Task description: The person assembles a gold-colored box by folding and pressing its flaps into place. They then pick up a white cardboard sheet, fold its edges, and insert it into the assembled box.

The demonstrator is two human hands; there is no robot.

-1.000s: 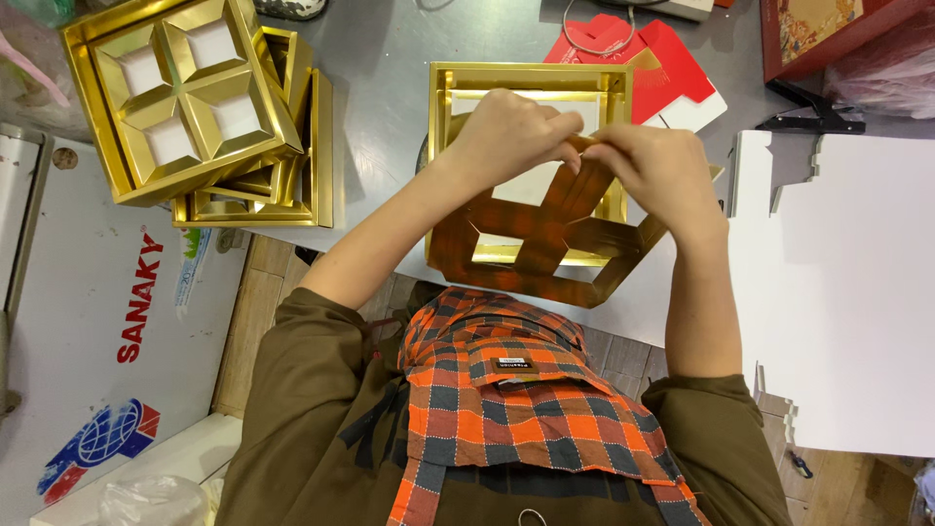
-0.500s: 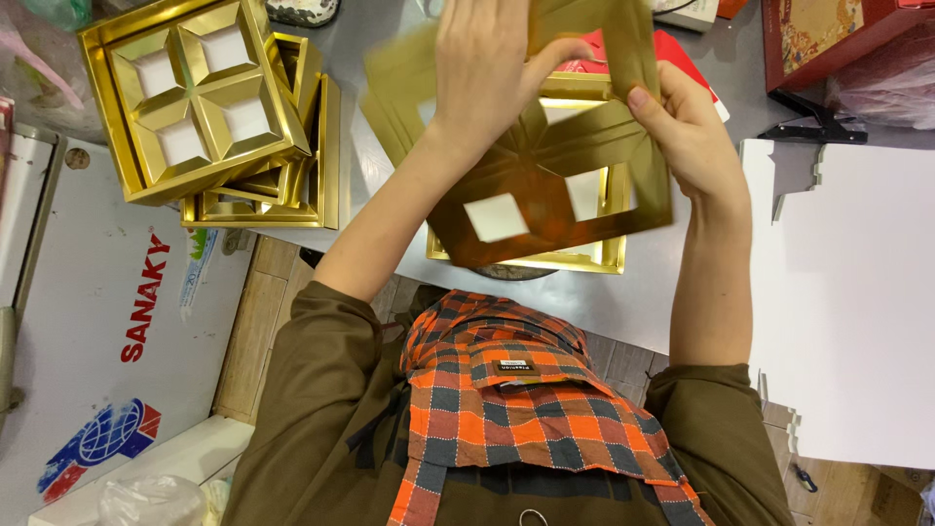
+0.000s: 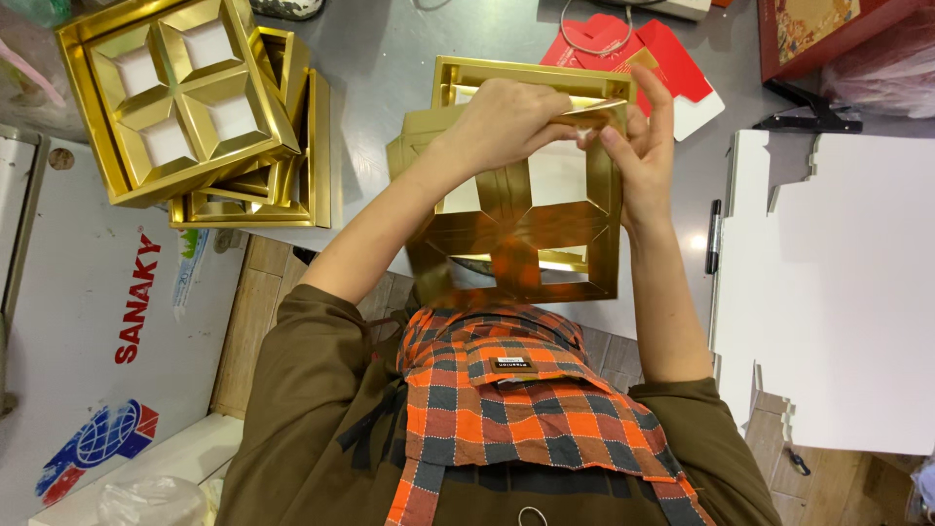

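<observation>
Pinching gold divider insert [image 3: 526, 229] edge between both hands' fingertips [image 3: 594, 136]

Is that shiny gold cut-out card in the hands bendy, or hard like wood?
Probably bendy: the gold divider insert looks like thin folded card with square holes, and its top edge curls between the left hand and right hand. Likely light too, since fingertips alone lift it. It might crease if squeezed.

Insert [image 3: 521, 219] — gold, with white openings. Trays [image 3: 195, 107] — gold. Counter [image 3: 380, 58] — grey. Cards [image 3: 648, 54] — red. Apron [image 3: 531, 399] — orange-and-grey plaid. Sleeves [image 3: 302, 409] — olive.
</observation>
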